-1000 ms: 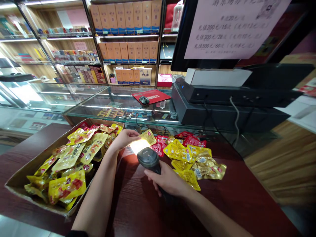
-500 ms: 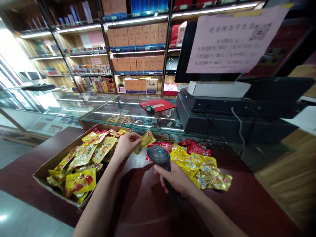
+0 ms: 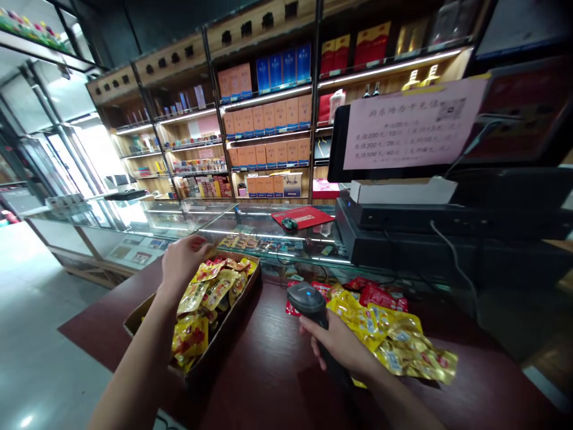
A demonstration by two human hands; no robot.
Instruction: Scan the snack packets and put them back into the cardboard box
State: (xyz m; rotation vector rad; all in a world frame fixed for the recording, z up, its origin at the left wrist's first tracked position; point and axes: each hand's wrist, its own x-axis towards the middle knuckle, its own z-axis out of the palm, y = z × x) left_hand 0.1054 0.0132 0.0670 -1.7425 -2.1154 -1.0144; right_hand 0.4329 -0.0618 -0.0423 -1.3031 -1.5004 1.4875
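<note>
My right hand (image 3: pixel 338 346) is wrapped round the grip of a black barcode scanner (image 3: pixel 308 297) with a blue light on top, held above the dark wooden table. Over the far left side of an open cardboard box (image 3: pixel 233 313), my left hand (image 3: pixel 182 261) is raised with its fingers pinched. A blurred golden edge of a small snack packet shows at those fingertips; most of it is hidden. Yellow and gold snack packets (image 3: pixel 190 337) fill the box. Right of the scanner lies a pile of yellow and gold packets (image 3: pixel 373 322), with red packets (image 3: pixel 382 295) behind.
Behind the table runs a glass display counter (image 3: pixel 215 215) with a red mat (image 3: pixel 308 216) and a mouse (image 3: pixel 289 223) on it. A monitor (image 3: pixel 338 143) bearing a paper sign stands at right on a black base with cables. Shelves of boxes line the back wall.
My left hand has moved left with the packet, from beside the scanner to over the box. My right hand still holds the scanner. The view has tilted up and turned left.
</note>
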